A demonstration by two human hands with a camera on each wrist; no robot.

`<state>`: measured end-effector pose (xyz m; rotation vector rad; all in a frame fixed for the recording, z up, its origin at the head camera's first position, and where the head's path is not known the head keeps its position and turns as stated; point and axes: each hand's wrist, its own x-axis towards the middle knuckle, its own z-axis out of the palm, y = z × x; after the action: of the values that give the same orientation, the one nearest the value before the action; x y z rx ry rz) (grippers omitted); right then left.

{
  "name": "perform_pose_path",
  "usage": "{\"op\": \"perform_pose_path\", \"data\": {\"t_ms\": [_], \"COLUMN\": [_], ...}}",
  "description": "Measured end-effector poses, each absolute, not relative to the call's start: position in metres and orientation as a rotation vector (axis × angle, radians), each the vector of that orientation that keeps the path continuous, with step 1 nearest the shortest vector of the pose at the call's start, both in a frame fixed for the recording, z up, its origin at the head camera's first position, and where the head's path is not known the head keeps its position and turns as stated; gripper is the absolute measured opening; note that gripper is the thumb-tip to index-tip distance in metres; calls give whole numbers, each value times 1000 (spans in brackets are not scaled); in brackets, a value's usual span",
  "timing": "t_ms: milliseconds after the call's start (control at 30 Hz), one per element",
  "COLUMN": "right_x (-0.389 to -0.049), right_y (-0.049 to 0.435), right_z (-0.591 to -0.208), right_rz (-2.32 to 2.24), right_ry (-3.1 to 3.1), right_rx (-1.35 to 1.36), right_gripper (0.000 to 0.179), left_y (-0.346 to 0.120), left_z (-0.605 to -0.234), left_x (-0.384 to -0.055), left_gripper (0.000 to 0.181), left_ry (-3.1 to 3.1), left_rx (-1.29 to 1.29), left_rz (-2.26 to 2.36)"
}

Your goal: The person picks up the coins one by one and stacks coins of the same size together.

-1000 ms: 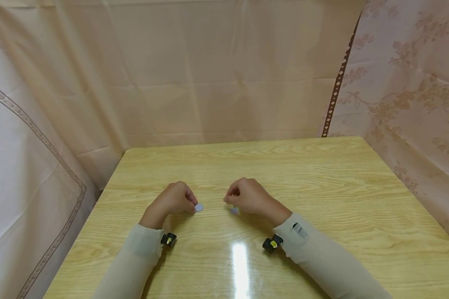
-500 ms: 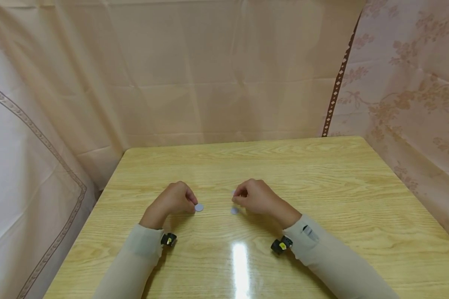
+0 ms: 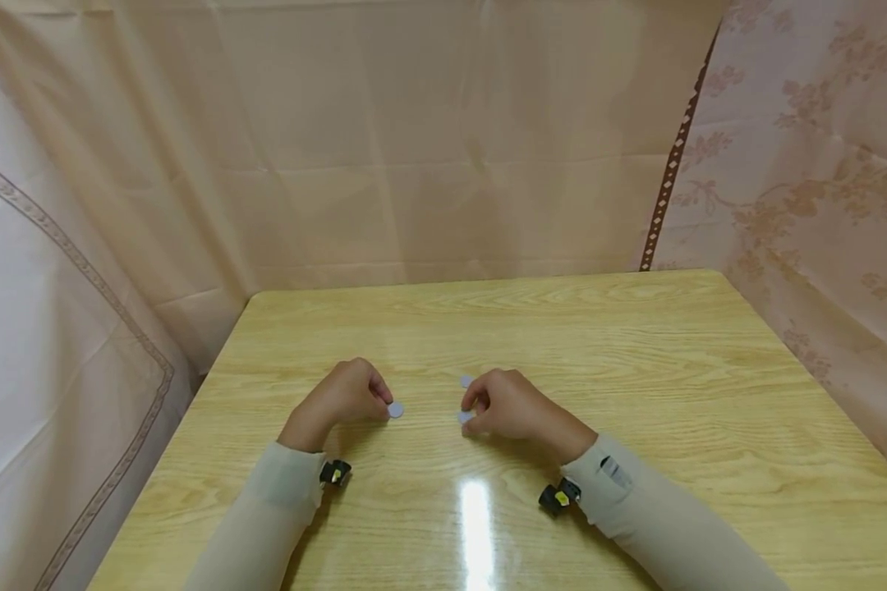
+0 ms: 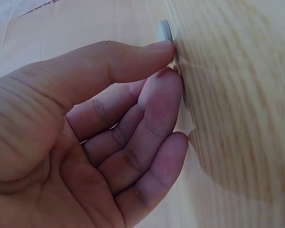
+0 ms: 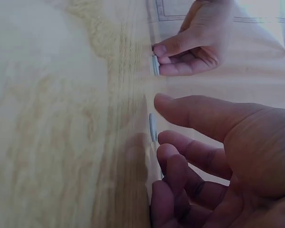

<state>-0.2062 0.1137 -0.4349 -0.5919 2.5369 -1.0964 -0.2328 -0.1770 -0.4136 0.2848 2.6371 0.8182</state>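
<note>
My left hand (image 3: 351, 392) pinches the edge of a small pale grey disc (image 3: 395, 410) between thumb and fingertips, low over the wooden table. In the left wrist view, that disc (image 4: 165, 31) shows just past the thumb tip, its rim towards the camera. To the right, my right hand (image 3: 510, 404) has thumb and index finger parted around a second pale disc (image 3: 465, 418). The right wrist view shows this disc (image 5: 153, 127) lying flat in the gap, index fingertip close to its edge. A third disc (image 3: 466, 382) lies just behind the right fingers, partly hidden by them.
A light wood-grain table (image 3: 562, 328) extends around both hands. Behind it hangs a beige cloth (image 3: 429, 164), with a floral curtain (image 3: 820, 180) on the right and a white cloth (image 3: 59, 345) on the left. Small black cameras (image 3: 559, 497) sit at the wrists.
My right hand has moved right, then towards me, with its thumb and index finger now around the nearer disc. The far disc now shows beyond its fingers. The left hand stays in place.
</note>
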Motion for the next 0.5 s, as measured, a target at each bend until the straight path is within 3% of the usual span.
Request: {"op": "perform_pose_path", "data": {"t_ms": [500], "right_x": [-203], "right_y": [114], "right_z": [-439], "right_rz": [-1083], "right_ry": [2567], "right_rx": [-603], "right_gripper": [12], "left_y": [-178], "left_z": [-413], "left_x": [-233], "left_gripper": [14], "left_ry": [2626], "left_rx": [285], "left_rz": [815]}}
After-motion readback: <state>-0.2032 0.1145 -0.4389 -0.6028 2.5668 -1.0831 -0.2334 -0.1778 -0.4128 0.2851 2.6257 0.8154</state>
